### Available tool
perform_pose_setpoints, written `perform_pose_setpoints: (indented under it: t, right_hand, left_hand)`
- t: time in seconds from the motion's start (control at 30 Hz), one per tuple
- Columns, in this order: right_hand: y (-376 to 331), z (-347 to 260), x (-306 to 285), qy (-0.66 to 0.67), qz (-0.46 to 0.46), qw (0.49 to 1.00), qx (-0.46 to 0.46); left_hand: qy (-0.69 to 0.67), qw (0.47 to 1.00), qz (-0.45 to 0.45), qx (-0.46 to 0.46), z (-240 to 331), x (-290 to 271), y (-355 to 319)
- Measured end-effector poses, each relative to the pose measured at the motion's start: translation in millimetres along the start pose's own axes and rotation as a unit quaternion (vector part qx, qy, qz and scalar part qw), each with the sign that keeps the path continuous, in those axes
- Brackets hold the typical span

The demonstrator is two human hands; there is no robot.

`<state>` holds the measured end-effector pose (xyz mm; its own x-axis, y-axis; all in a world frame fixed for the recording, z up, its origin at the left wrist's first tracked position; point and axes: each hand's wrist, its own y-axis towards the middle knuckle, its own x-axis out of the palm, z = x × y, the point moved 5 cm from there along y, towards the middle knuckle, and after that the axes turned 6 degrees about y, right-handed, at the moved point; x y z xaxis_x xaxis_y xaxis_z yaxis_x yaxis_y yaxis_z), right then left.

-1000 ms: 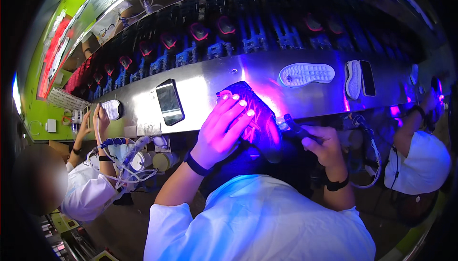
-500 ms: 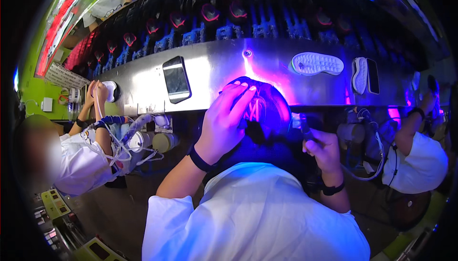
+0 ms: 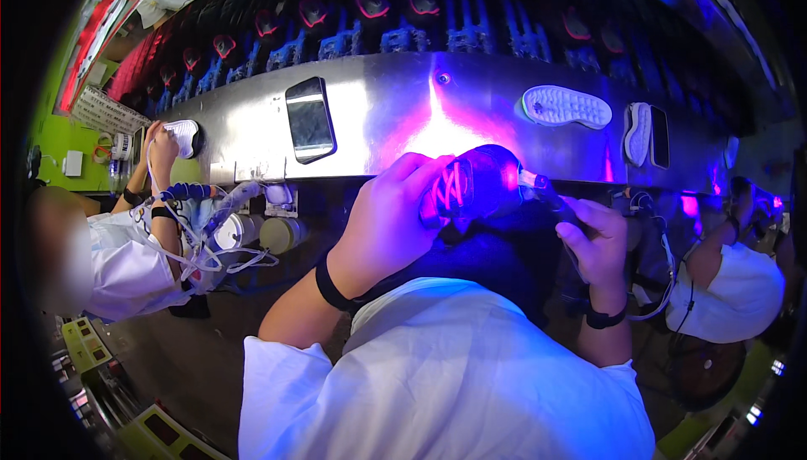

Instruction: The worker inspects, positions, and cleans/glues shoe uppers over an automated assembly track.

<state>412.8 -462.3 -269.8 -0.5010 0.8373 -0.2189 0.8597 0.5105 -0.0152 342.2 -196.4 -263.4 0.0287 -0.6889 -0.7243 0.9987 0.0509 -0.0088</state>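
Metal bench (image 3: 244,119) spans the station, backed by a line of dark fixtures (image 3: 469,38) bearing red-rimmed pieces (image 3: 372,3). At far left, a co-worker in white (image 3: 126,262) has a hand at a white sole (image 3: 184,137). Two pale tubs (image 3: 282,235) sit below bench level. A black-edged phone (image 3: 310,121) lies on the bench. Left hand (image 3: 388,214) grips the left side of a dark shoe (image 3: 490,181) with pink-lit laces; some fingers are hidden. The shoe is held at the bench's near edge, under violet light. Right hand (image 3: 598,237) is closed around a dark-handled tool (image 3: 552,199), its pale tip at the shoe's right side; actual contact cannot be confirmed. Further right, a textured white sole lies flat (image 3: 568,108); a narrower white piece (image 3: 637,134) adjoins a dark rectangular device (image 3: 660,138). A second co-worker (image 3: 730,292) is at far right.
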Motion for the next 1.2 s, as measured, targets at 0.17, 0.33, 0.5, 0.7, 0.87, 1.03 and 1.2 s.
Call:
perform_pose_setpoints:
  t: [0.17,0.33,0.5,0.7,0.87,1.03,1.2]
  right_hand:
    - [15.0,2.3,-9.5,-0.036,-0.032,0.999,-0.014]
    - [26.6,26.3,-1.9,0.060,0.019,0.998,-0.008]
    - [31.5,57.0,6.6,0.193,0.012,0.974,0.119]
    - [60.4,55.5,-9.4,0.153,0.010,0.981,0.121]
    - [61.8,59.4,-20.2,0.125,-0.030,0.987,0.099]
    - [56.0,58.4,-25.6,0.104,-0.061,0.987,0.103]
    - [40.3,61.7,-12.6,0.098,-0.059,0.989,0.090]
  left_hand:
    - [-0.051,0.997,-0.061,0.010,-0.1,1.2,10.9]
    - [-0.107,0.990,-0.083,0.035,-1.4,8.0,23.6]
    - [-0.304,0.925,-0.202,-0.102,-11.5,36.4,30.1]
    - [-0.362,0.897,-0.217,-0.129,-0.7,50.8,40.6]
    - [-0.401,0.871,-0.229,-0.166,-0.2,50.9,44.0]
    - [-0.357,0.906,-0.210,-0.089,-3.5,45.8,44.9]
    - [-0.451,0.862,-0.196,-0.127,-12.5,52.4,32.8]
